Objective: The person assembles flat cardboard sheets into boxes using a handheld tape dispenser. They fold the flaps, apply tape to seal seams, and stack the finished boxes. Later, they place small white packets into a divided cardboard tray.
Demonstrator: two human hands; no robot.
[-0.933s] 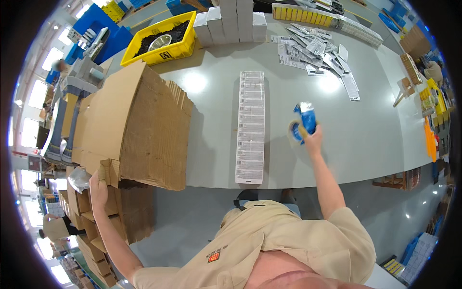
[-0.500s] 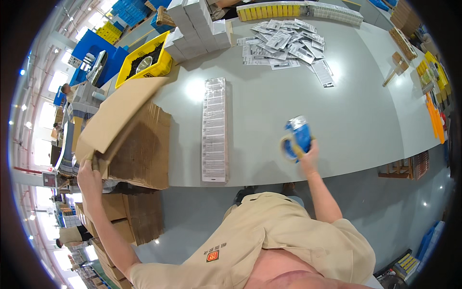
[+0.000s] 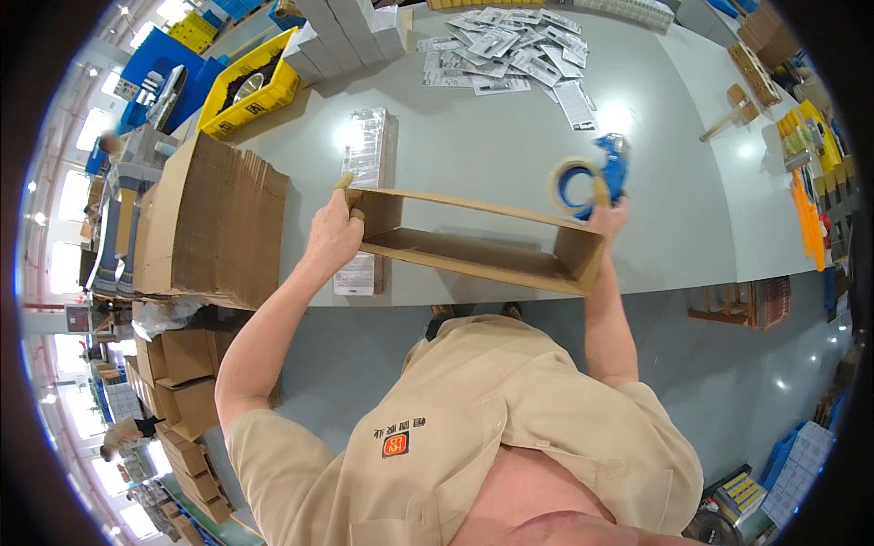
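A long cardboard box [image 3: 473,250], opened into a hollow rectangular frame, is held up over the table's near edge. My left hand [image 3: 335,227], with yellowish covers on its fingers, is closed on the box's left end. My right hand [image 3: 605,218] grips a blue tape dispenser [image 3: 614,168] with a roll of tape [image 3: 560,187], close by the box's right end. Partly hidden behind the box and my left hand, a long shrink-wrapped pack of pale cartons [image 3: 366,150] lies on the table.
Flat cardboard boxes [image 3: 214,218] are stacked at the left. Beyond them stand a yellow crate [image 3: 287,86] of small dark pieces and white boxes [image 3: 341,41]. Printed cards [image 3: 510,55] lie heaped at the far side. A wooden-handled tool [image 3: 728,114] rests at the right.
My left hand has taken a box off the stack and brought it right, opened out, in front of me. The tape dispenser has moved slightly right and up in my right hand.
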